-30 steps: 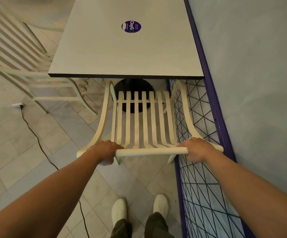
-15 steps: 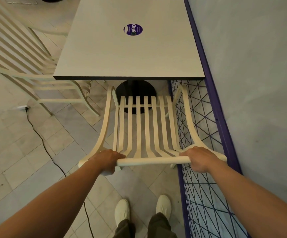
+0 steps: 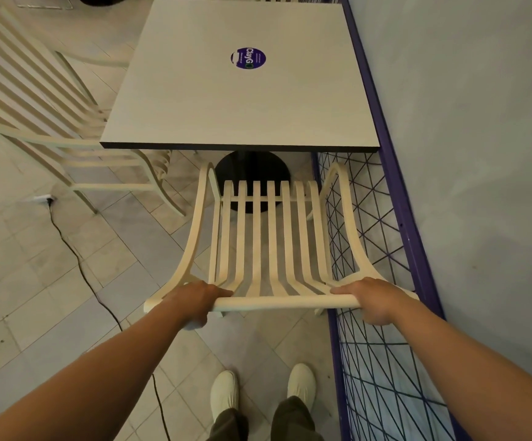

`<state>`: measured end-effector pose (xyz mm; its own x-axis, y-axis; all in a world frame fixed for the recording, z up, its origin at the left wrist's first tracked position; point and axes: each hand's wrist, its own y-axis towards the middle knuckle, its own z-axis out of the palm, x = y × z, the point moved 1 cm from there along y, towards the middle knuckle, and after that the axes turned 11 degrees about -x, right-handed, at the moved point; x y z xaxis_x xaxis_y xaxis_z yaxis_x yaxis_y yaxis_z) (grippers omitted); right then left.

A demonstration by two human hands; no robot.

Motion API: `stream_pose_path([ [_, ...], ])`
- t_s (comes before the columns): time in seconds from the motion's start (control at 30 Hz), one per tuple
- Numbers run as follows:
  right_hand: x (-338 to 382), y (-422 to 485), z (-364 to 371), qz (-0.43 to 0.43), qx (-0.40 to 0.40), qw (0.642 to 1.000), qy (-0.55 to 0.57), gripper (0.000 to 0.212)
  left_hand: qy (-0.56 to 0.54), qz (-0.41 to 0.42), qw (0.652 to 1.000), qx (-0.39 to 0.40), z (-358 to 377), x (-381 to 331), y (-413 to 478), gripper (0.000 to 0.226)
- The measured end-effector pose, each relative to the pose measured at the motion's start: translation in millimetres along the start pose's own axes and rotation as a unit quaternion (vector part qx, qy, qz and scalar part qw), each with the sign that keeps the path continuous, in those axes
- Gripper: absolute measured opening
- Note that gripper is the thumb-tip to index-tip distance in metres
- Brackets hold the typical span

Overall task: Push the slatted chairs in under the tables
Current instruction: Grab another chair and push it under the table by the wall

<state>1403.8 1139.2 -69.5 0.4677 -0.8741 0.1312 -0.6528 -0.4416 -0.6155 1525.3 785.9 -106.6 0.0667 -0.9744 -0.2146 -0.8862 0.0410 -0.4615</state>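
As both arms stretch forward, hands [image 3: 191, 302] [image 3: 374, 300] grip the slatted chair [image 3: 283, 303].

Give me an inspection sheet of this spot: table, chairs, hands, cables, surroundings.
Surface: pale square table, round purple sticker on top.
Job's things: slatted chair faces the table, its seat front just short of the table edge; second slatted chair at the table's left.
Clutter: nothing seen.
Hands: left hand and right hand each grip the chair's top rail near its ends.
Cables: black cable crosses the floor tiles on the left.
Surroundings: purple wire fence and grey wall on the right.
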Motion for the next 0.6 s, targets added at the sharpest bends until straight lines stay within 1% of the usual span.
stream_pose_path([
  [0.13, -3, -8, 13, 0.003, -0.003, 1.000, -0.008, 0.080, 0.012, 0.006, 1.000, 0.006, 8, -4, -11, 0.078],
  [0.27, -6, -13, 21, 0.001, -0.006, 1.000, -0.012, 0.081, 0.020, 0.010, 1.000, 0.002, 15, -11, -18, 0.075],
  [0.47, -4, -9, 20, 0.016, -0.024, 1.000, -0.004, 0.079, 0.004, 0.002, 1.000, 0.003, 8, -9, -12, 0.072],
  [0.6, -7, -4, 9, 0.010, -0.030, 0.999, -0.007, 0.077, 0.001, -0.001, 1.000, 0.011, -1, -10, -2, 0.076],
])
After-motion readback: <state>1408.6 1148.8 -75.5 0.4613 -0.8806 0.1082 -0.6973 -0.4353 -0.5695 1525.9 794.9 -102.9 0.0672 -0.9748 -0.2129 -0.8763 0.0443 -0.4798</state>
